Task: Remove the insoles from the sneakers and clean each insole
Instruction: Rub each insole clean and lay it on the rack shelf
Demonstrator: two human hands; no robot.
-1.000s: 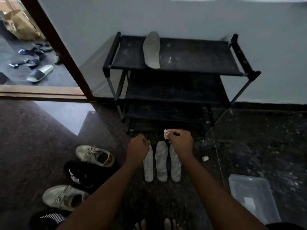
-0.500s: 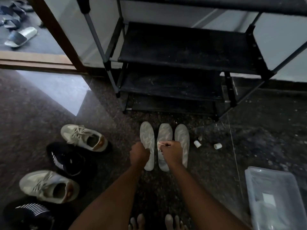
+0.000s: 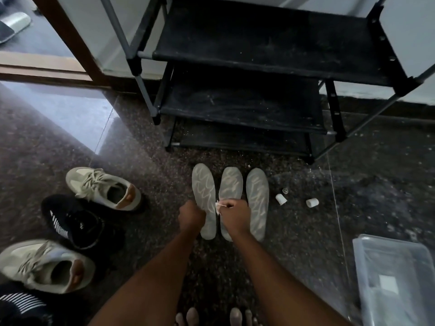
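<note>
Three insoles [image 3: 230,198] are lying side by side on the floor, just before the shoe rack [image 3: 247,95]. I am keeping the left hand [image 3: 191,214] fisted at the leftmost insole's edge; whether it grips anything, I cannot tell. I am pinching a small white wipe [image 3: 218,207] in the right hand [image 3: 235,214] over the middle insole. Risks, as I judge them: the loose insoles sliding under rubbing; the scrap tearing; two white caps [image 3: 281,199] nearby getting knocked.
</note>
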